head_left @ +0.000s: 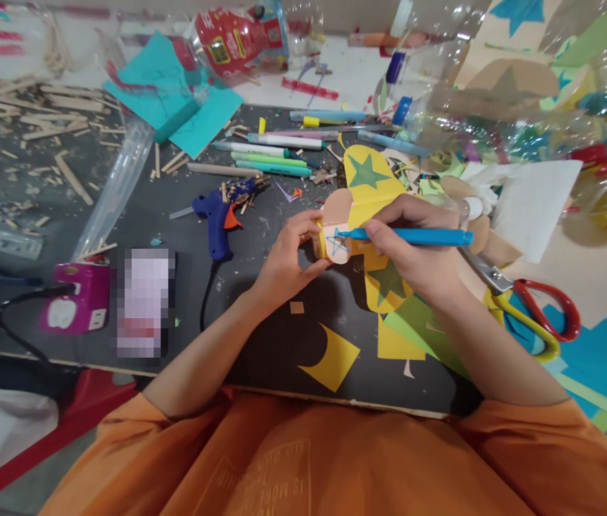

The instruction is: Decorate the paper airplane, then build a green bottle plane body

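My left hand (293,251) pinches the left edge of a small peach paper cutout (340,249) with rounded ends and a fold across it. A blue star outline is drawn on its lower half. My right hand (413,233) grips a blue marker (432,237), its tip touching the drawn star. Just behind the cutout lies a larger yellow paper piece (373,204) with rounded lobes and green stars, partly covered by my right hand. To the right of that hand are scissors (496,278) with red and yellow handles.
A blue glue gun (220,222) lies left of my hands, its cord running to the table's front edge. Several markers (276,153) lie behind. Clear plastic bottles (518,107) stand back right, a phone (145,302) and magenta power box (77,297) left. Yellow scraps (334,358) lie in front.
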The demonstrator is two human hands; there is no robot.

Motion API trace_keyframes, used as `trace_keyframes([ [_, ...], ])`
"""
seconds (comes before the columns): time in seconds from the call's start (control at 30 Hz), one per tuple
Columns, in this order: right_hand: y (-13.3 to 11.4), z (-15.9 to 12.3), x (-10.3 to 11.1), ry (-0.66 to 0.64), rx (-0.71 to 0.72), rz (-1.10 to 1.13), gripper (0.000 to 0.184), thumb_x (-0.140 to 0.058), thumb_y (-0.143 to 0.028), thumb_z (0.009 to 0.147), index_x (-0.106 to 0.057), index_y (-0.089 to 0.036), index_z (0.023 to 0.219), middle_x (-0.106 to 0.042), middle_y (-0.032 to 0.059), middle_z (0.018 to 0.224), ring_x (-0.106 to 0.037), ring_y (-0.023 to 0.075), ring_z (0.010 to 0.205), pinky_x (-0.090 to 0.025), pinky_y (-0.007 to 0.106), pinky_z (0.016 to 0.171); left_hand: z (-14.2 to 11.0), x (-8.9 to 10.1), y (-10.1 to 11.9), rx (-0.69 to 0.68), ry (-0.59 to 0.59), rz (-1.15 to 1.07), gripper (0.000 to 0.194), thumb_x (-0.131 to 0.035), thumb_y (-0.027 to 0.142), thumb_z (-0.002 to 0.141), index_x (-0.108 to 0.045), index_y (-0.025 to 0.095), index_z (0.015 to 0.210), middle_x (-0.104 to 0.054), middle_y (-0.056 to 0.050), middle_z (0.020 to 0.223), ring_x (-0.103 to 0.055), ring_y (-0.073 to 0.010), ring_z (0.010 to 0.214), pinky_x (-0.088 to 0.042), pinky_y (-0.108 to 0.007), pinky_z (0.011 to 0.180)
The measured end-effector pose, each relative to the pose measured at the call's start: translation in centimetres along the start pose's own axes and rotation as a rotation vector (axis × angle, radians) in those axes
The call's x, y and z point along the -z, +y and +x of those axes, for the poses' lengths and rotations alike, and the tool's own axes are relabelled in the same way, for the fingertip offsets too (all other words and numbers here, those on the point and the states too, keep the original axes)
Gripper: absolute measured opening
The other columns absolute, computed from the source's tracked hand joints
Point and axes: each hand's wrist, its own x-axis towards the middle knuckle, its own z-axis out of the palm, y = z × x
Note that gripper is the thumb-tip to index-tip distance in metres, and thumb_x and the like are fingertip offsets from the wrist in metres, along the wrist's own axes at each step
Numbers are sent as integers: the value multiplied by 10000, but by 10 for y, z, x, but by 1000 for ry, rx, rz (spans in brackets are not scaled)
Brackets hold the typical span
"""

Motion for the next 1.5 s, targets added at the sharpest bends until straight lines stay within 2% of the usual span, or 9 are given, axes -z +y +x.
trace_keyframes([
  [0.27,0,-3,-8,-49,18,-1,216,-679,-301,838,-627,-206,652,-644,-31,598,-538,109,532,-400,252,513,0,0,0,-17,14,-17,453,-698,276,865,-427,278,1229,-557,-108,1324,-582,-243,1268,-611,-364,892],
  [0.4,0,-3,-8,-64,14,-2,221,-671,-311,848,-619,-204,661,-647,-30,605,-542,106,528,-395,246,514,1,-1,0,-30,18,-9,443,-695,303,870,-426,268,1220,-556,-119,1320,-591,-241,1256,-615,-351,879],
  [0.63,0,-2,-8,-48,12,6,231,-648,-231,823,-590,-195,602,-611,-36,555,-490,91,494,-351,242,488,0,-1,-2,-26,15,11,450,-690,333,876,-413,280,1227,-553,-118,1317,-582,-249,1270,-623,-364,871],
  [0.93,0,-1,-6,-25,-25,42,242,-652,-288,801,-590,-194,586,-607,-23,570,-502,101,529,-370,248,501,1,0,0,-31,14,7,445,-690,289,873,-411,275,1219,-551,-123,1321,-589,-250,1262,-620,-372,876],
  [1.17,-1,-1,-7,-58,-36,-3,244,-656,-293,811,-592,-196,596,-605,-26,570,-487,99,524,-364,246,500,0,-1,-1,-25,4,8,460,-695,334,873,-414,276,1232,-549,-118,1322,-581,-253,1272,-619,-373,883],
  [1.33,0,-1,-6,-35,-27,17,338,-672,-397,835,-567,-201,579,-587,-23,556,-493,105,516,-375,256,497,0,0,-1,-27,3,7,469,-701,304,867,-410,281,1234,-551,-118,1327,-581,-250,1274,-620,-371,878],
  [1.5,0,-2,-9,-35,-18,14,341,-670,-444,846,-587,-206,617,-600,-27,571,-493,104,521,-371,254,497,1,1,0,-16,-3,13,462,-701,309,868,-415,284,1230,-553,-113,1328,-584,-250,1271,-621,-374,877],
])
